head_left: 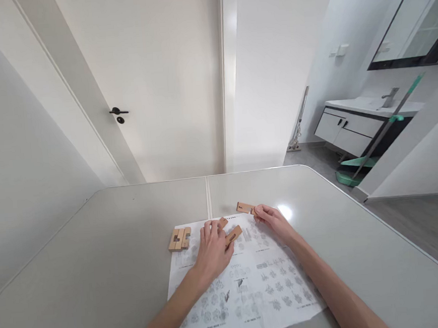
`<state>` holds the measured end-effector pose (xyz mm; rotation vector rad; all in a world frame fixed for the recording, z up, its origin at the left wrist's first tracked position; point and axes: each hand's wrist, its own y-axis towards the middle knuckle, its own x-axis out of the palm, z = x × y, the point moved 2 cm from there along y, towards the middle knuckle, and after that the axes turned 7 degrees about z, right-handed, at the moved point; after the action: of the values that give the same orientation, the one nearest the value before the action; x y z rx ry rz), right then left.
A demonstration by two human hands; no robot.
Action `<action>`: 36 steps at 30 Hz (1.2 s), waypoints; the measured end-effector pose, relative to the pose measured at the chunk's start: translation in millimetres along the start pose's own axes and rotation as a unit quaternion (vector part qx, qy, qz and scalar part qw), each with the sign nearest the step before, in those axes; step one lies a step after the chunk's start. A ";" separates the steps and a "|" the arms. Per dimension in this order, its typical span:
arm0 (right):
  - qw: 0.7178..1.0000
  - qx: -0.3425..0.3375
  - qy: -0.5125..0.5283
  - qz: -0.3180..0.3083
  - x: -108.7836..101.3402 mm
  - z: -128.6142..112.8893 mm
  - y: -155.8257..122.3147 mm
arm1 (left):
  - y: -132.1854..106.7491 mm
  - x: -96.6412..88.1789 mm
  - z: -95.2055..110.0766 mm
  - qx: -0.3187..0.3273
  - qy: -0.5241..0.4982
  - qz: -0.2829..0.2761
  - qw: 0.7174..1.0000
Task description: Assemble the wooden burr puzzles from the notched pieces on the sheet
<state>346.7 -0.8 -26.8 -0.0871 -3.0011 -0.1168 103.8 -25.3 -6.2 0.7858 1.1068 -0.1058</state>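
A printed instruction sheet (248, 293) with rows of small diagrams lies on the table. Above its upper part, my left hand (212, 248) is closed around a notched wooden puzzle block (233, 236). A second wooden block (222, 223) shows just past its fingertips; whether it is gripped too is partly hidden. My right hand (271, 218) pinches another notched wooden block (245, 207) by its right end, near the sheet's top edge. To the left, several light wooden blocks (179, 239) lie side by side across the sheet's left edge.
The pale table (99, 274) has a seam (208, 197) running to its far edge. Behind it stands a white door with a black handle (118, 112). On the right are a sink cabinet (352, 125), a broom (390, 120), a green dustpan (349, 176) and a mop (299, 125).
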 end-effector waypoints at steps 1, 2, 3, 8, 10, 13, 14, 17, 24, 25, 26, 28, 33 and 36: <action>1.000 0.001 0.008 -0.001 0.7 0.9 0.8 | 1.1 -0.1 2.0 0.000 -0.004 0.004 1.000; 1.000 0.002 0.014 -0.005 1.9 1.5 1.1 | 2.4 -0.4 3.3 -0.005 -0.014 0.008 1.000; 1.000 0.004 0.023 -0.010 3.7 1.7 1.0 | 3.7 -0.8 3.9 -0.017 -0.030 0.011 0.999; 0.996 0.020 0.069 -0.043 21.1 0.1 -5.9 | 5.7 -1.3 -6.5 -0.179 -0.232 0.000 0.956; 0.995 0.030 0.075 -0.063 30.9 -0.9 -10.7 | 4.5 -1.5 -10.6 -0.210 -0.288 -0.004 0.934; 0.991 0.034 0.071 -0.108 46.6 -2.6 -18.7 | 2.3 -2.1 -12.1 -0.212 -0.331 0.000 0.920; 0.990 0.029 0.065 -0.122 51.4 -3.1 -21.1 | 1.5 -2.0 -11.8 -0.212 -0.346 0.004 0.914; 0.992 0.002 0.030 -0.124 61.6 -3.8 -26.7 | -0.3 -1.6 -10.3 -0.217 -0.380 0.016 0.899; 0.997 -0.023 -0.028 -0.065 66.4 -3.2 -30.1 | -0.7 -3.4 -10.0 -0.220 -0.371 0.033 0.902; 0.997 -0.025 -0.029 -0.061 66.6 -3.2 -30.3 | -0.7 -3.5 -10.2 -0.215 -0.368 0.033 0.904; 0.998 -0.026 -0.029 -0.058 66.9 -3.3 -30.5 | -0.7 -3.5 -10.4 -0.210 -0.364 0.033 0.907; 0.998 -0.023 -0.026 -0.053 68.0 -3.6 -31.4 | -0.8 -4.0 -10.8 -0.198 -0.352 0.033 0.914; 0.998 -0.006 -0.019 -0.053 72.2 -5.2 -34.0 | -2.1 -6.4 -12.2 -0.165 -0.302 0.048 0.938; 0.999 0.000 -0.009 -0.053 74.3 -4.2 -34.2 | -4.1 -4.2 -12.6 -0.144 -0.270 0.044 0.951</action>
<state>271.6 -31.3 -14.9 0.0713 -3.0234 -0.1284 90.5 -21.8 -7.5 0.4970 0.5478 -0.0758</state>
